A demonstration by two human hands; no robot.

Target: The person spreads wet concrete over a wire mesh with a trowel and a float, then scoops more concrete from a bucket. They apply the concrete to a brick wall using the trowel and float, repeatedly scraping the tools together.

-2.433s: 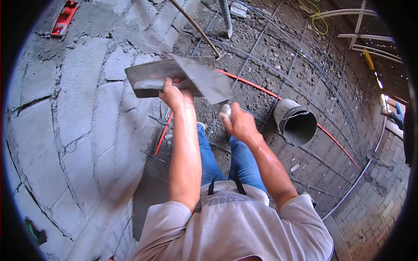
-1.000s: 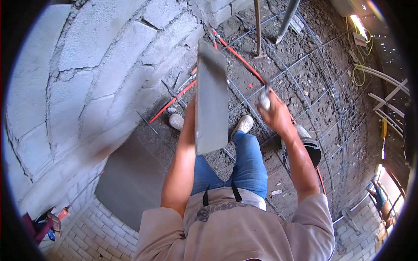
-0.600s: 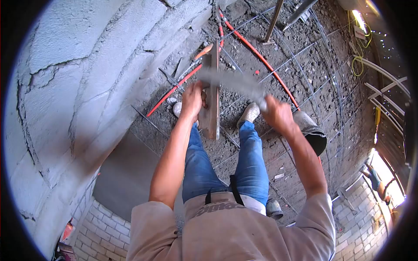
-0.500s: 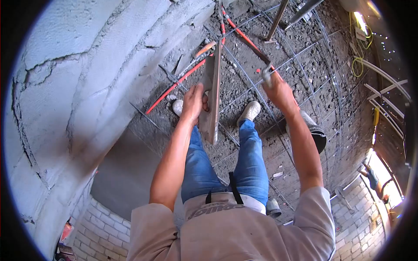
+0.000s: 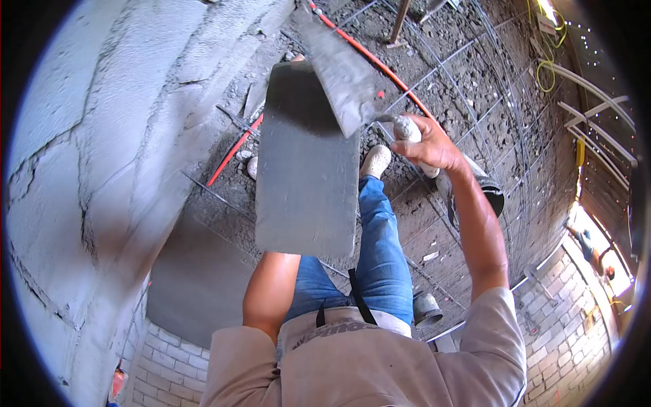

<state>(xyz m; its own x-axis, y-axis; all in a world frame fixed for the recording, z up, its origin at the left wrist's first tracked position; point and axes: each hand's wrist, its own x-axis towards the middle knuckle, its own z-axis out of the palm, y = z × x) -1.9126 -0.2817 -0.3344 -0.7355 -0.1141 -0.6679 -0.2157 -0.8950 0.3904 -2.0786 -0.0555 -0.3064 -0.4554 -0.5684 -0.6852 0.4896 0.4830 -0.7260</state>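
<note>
A rectangular grey plastering float [image 5: 306,176] lies face up in front of my legs, with a darker patch on its upper part. My left hand is hidden beneath the float and holds it from below; only the forearm shows at its near edge. In my right hand [image 5: 432,144] is a pointed masonry trowel [image 5: 337,78], the fingers closed round its mortar-smeared handle. The trowel's blade, slightly blurred, overlaps the float's upper right corner.
A rough grey plastered wall [image 5: 88,136] with cracks rises on the left. Rebar mesh [image 5: 451,57] and an orange-red hose [image 5: 380,61] lie over rubble. A dark bucket [image 5: 491,197] stands right of my legs. Another person [image 5: 588,247] is far off right.
The float has turned from edge-on to face up, now covering my left hand. The trowel's blade has swung into view over the float's upper right corner as my right hand turned.
</note>
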